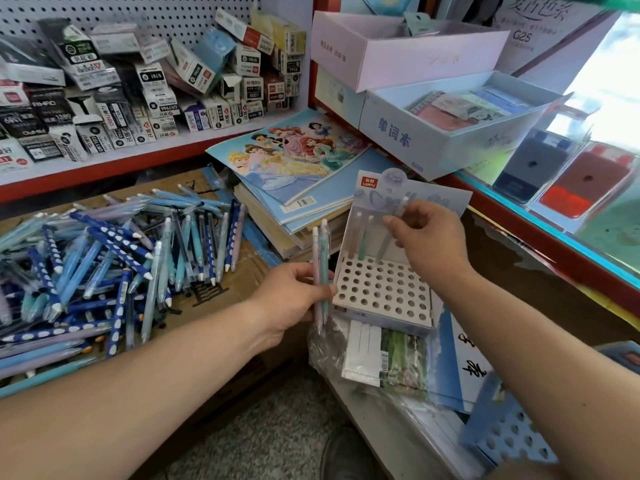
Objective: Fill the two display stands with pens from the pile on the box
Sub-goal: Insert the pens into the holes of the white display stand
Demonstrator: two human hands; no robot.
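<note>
A pale blue perforated display stand (509, 441) lies tilted at the lower right edge, just beside the right forearm and holding no pens. Further in, a white cardboard display stand with rows of round holes and a pale blue backing card (381, 289) sits upright on plastic-wrapped stationery packs (388, 362). Two pastel pens (360, 237) stand in its rear row. The right hand (433, 244) hovers over that row, thumb and fingertips pinching a pale greenish pen (403, 206) whose lower end reaches down to the rear holes; whether it is seated cannot be told. The left hand (291, 299), just left of the white stand, has its fingers curled round a pink pen and a teal pen (320, 268), held upright side by side. To the left, well apart from the stands, a loose pile of blue, spotted navy and lilac pens (121, 254) lies on a flat brown cardboard box (242, 275). A stack of books topped by a cartoon-princess cover (294, 154) rests behind the stand.
</note>
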